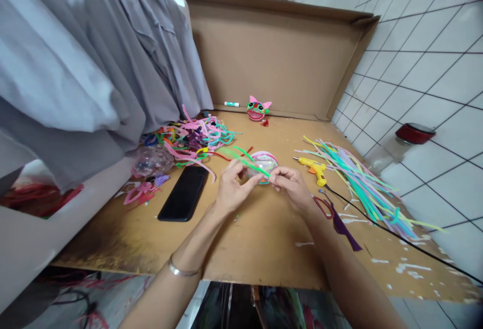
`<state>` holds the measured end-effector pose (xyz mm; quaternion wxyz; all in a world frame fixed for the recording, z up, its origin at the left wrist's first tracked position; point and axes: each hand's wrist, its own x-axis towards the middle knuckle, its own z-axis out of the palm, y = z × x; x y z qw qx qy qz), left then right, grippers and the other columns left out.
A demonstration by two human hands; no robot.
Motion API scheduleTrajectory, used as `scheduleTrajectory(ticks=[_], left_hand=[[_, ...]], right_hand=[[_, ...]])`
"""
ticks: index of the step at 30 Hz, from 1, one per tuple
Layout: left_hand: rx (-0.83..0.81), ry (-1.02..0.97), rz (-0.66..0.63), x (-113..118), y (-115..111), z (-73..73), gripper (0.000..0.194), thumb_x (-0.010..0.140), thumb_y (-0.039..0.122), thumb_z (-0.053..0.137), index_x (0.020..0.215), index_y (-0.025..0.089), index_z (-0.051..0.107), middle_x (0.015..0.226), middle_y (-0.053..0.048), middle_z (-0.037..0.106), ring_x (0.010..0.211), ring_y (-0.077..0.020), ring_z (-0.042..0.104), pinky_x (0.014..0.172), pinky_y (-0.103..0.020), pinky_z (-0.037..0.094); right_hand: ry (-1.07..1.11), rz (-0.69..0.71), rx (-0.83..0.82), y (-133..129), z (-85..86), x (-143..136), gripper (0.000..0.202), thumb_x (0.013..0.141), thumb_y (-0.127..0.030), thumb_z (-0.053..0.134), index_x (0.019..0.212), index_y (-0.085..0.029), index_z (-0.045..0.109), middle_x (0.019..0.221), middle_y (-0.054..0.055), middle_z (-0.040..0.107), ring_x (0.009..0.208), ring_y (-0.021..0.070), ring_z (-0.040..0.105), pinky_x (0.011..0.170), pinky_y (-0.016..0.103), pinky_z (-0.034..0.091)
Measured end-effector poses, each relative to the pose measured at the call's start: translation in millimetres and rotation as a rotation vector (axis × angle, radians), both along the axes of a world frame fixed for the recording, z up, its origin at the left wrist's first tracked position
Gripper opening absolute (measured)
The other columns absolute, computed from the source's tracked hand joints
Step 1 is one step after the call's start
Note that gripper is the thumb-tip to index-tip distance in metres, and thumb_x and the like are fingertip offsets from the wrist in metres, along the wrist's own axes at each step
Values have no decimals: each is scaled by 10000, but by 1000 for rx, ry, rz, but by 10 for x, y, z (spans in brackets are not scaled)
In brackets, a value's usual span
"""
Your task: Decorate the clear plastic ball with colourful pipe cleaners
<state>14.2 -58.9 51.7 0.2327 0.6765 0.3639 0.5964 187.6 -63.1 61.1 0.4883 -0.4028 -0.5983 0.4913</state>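
Both hands meet over the middle of the wooden table. Between them runs a bright green pipe cleaner (257,168). My left hand (233,186) is closed on its left part, where the free end is blurred. My right hand (290,183) pinches its right end between thumb and fingers. Just behind the fingertips lies a round piece with a pink and white rim (266,156), partly hidden by the green strip and the hands. A yellow glue gun (314,169) rests to the right of my right hand, its nozzle pointing left.
A black phone (183,193) and a tangled craft pile (199,135) are on the left. Pastel pipe cleaners (362,183), a black cord (381,226) and a purple tassel (345,231) lie right. Behind are a pink-eared figure (256,109), a glue stick (231,103) and cardboard (271,57).
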Motion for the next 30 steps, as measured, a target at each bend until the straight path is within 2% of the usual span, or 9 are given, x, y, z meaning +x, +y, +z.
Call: scheduleTrajectory(ticks=[3, 5, 8, 12, 15, 17, 21, 26, 30], left_hand=[[204, 171, 70, 4, -6, 10, 192, 815, 349, 644, 889, 184, 708, 1007, -91, 665, 965, -206, 576, 869, -373, 437], [222, 255, 67, -4, -3, 5, 199, 866, 341, 579, 840, 198, 715, 968, -75, 691, 950, -205, 572, 890, -389, 402], [92, 324, 86, -9, 8, -27, 307, 895, 366, 523, 699, 188, 679, 717, -32, 672, 785, -182, 560, 821, -366, 382], [-149, 282, 122, 1, 37, -67, 371, 869, 400, 517, 596, 161, 595, 592, -1, 550, 670, -155, 497, 722, -319, 357], [-311, 132, 8, 6, 72, -82, 392, 843, 428, 519, 558, 159, 516, 565, 18, 472, 591, -124, 435, 619, -273, 341], [-388, 31, -83, 5, 96, -91, 400, 824, 460, 536, 562, 162, 489, 546, 32, 436, 556, -108, 402, 574, -254, 327], [-355, -32, -158, -12, 121, -107, 407, 814, 504, 561, 605, 155, 538, 572, 18, 505, 579, -118, 446, 592, -255, 362], [-66, 193, -17, -34, 83, -84, 332, 870, 411, 548, 670, 172, 661, 713, -47, 681, 748, -183, 551, 758, -333, 409], [181, 297, -8, -27, 51, -50, 260, 895, 340, 535, 750, 198, 697, 772, -45, 729, 735, -179, 568, 830, -379, 391]], right_hand=[[-4, 57, 12, -2, -11, 1, 151, 688, -301, 619, 601, -179, 601, 538, -42, 485, 504, 86, 376, 516, 237, 284], [-47, 55, 64, -4, -21, -2, 152, 721, -296, 607, 622, -181, 595, 556, -42, 487, 519, 90, 390, 524, 237, 299], [-222, -21, 286, -15, -27, -11, 149, 790, -261, 573, 662, -185, 580, 620, -24, 520, 575, 108, 449, 563, 245, 342], [-679, -181, 809, -36, -36, -15, 194, 875, -168, 488, 705, -181, 581, 724, 36, 572, 698, 153, 501, 654, 288, 357], [-946, -287, 1089, -36, -69, 2, 216, 892, -124, 468, 729, -184, 598, 720, 50, 596, 703, 167, 488, 661, 313, 319], [-991, -327, 1150, -30, -87, 12, 211, 893, -114, 468, 755, -187, 610, 719, 48, 608, 692, 165, 488, 650, 317, 300], [-769, -258, 895, -27, -72, 0, 171, 906, -210, 490, 792, -187, 615, 779, 49, 637, 742, 166, 540, 685, 308, 352], [-206, -31, 127, -11, -61, -36, 408, 877, -549, 476, 769, -178, 605, 690, 20, 606, 611, 132, 538, 575, 255, 417], [66, 116, -377, 19, -94, -26, 562, 797, -708, 464, 721, -164, 584, 560, -16, 527, 430, 75, 425, 395, 195, 282]])
